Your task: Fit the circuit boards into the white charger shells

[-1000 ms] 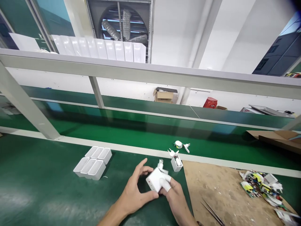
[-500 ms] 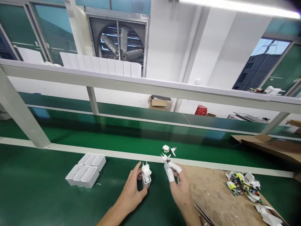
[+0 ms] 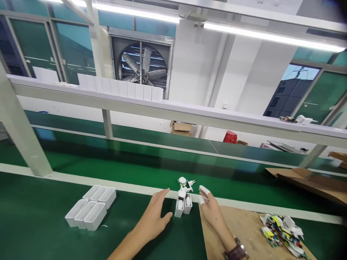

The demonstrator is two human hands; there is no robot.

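Observation:
Two white charger housings stand side by side on the green bench between my hands, each with a plug piece in its open top. My left hand hovers just left of them, fingers spread and holding nothing. On the right, my right hand is also open, with white finger cots on two fingertips. A small pile of white plug parts lies just behind the housings on the conveyor belt's edge.
Several empty white housings sit in two rows at the left. A brown board covers the bench at the right, with a heap of circuit boards on it. Flattened cardboard lies on the belt's far right. A grey rail crosses overhead.
My left hand set its housing down beside the one near my right hand, and both hands let go and drew slightly apart. The camera tilted upward.

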